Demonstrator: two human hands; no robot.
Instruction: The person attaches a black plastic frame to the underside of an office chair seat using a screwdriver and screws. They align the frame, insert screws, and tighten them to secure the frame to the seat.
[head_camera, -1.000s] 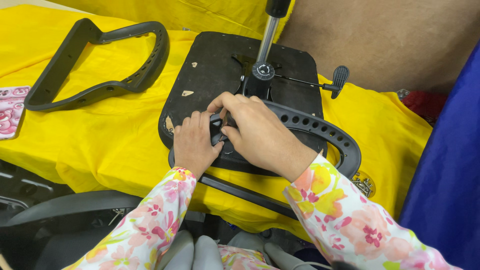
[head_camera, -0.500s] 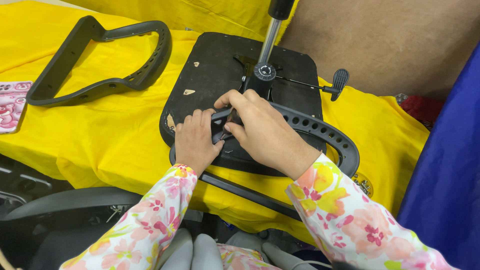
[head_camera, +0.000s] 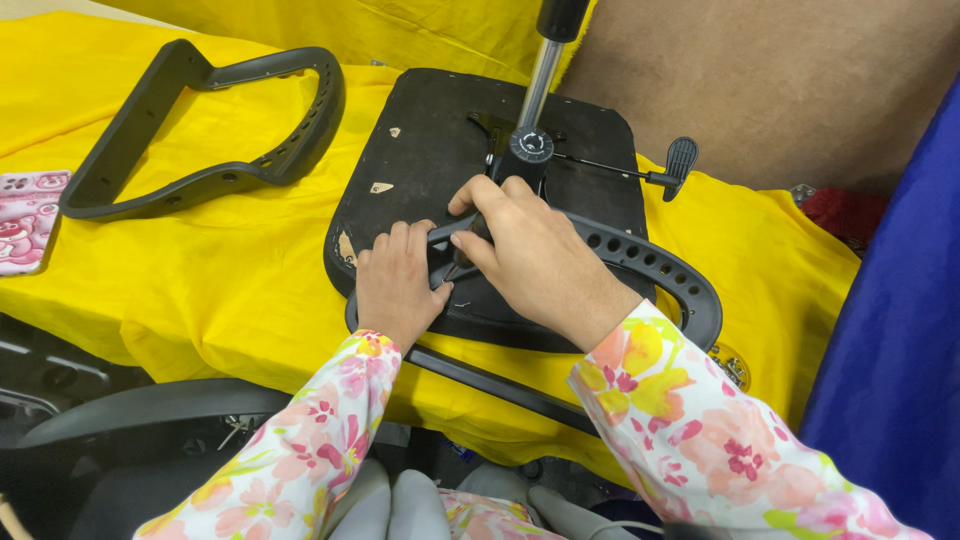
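free: yellow cloth left | blocked: gas-lift post, lever behind

Bright, even indoor light; soft shadows, sharp focus.
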